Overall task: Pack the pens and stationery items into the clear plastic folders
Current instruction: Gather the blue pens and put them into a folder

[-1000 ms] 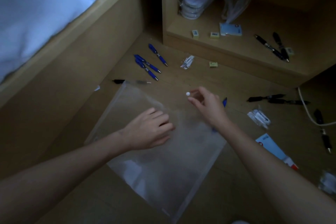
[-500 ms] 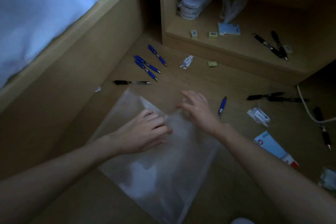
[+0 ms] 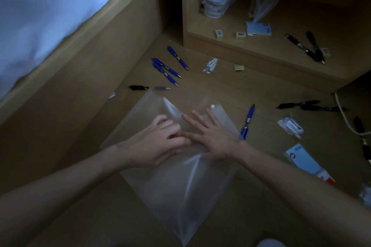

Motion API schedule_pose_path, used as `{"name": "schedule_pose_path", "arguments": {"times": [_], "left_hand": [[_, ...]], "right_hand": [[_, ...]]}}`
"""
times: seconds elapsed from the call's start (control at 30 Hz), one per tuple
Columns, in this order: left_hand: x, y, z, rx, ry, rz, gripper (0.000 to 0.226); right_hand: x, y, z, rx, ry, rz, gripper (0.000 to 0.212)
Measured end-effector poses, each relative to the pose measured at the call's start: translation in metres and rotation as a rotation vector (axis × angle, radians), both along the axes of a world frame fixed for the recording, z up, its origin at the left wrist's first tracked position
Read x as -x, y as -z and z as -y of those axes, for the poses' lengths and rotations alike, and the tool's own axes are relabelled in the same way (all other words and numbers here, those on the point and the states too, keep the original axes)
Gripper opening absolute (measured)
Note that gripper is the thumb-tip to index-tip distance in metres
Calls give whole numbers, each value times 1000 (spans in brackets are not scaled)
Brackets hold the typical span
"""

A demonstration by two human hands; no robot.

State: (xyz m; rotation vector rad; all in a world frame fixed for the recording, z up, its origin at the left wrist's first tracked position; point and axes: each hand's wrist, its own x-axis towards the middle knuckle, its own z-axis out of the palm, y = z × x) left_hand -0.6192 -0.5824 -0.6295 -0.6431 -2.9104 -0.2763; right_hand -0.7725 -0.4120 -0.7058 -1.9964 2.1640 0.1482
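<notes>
Dim wooden floor (image 3: 230, 90) carries a clear folder (image 3: 180, 182), its near corner cut off. Right hand (image 3: 210, 136) lies flat on it, fingers spread; left hand (image 3: 158, 144) has curled fingers there, grip unclear. Blue pen (image 3: 247, 121) lies just right.

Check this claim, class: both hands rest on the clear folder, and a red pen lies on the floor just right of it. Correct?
Not quite. The head view shows both hands, left hand and right hand, on the clear folder, but that pen is blue, not red.
</notes>
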Motion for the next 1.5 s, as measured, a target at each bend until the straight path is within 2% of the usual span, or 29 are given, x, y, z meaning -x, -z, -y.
{"name": "schedule_pose_path", "arguments": {"times": [0.17, 0.37, 0.5, 0.63, 0.7, 0.8, 0.93, 1.1, 1.13, 1.2, 1.3, 1.43, 1.5], "left_hand": [[1, -14, -12, -54, 72, -11, 18], [2, -38, -1, -85, 63, 26, 22], [-3, -40, 20, -2, 22, 62, 5], [-14, -44, 48, 123, -63, 130, 4], [-22, -50, 63, 169, -201, 168, 12], [-34, -61, 72, 68, -409, 258, 26], [-41, -61, 71, 71, -433, 415, 47], [-45, -42, 61, 16, -495, 462, 81], [-44, -38, 58, 15, -497, 474, 82], [-39, -34, 51, 15, -474, 425, 64], [-31, -25, 47, 69, -361, 180, 38], [-30, -13, 49, 124, -334, 177, 38], [-30, -9, 51, 133, -331, 179, 40]], "right_hand": [[2, 3, -1, -70, 54, -103, 85], [0, -10, 6, -140, 89, -104, 83], [1, -22, 18, -117, 268, -11, 84], [3, -30, 32, -114, 400, 164, 79], [4, -33, 35, -131, 421, 238, 77], [1, -32, 37, -147, 429, 281, 72], [-7, -24, 36, -117, 438, 332, 65], [-6, -28, 22, 60, 486, 472, 48], [-4, -29, 19, 104, 505, 496, 44], [-1, -31, 12, 170, 531, 533, 38], [4, -32, 3, 243, 547, 557, 32], [8, -32, -8, 347, 582, 604, 29], [11, -31, -15, 455, 675, 634, 31]]}}
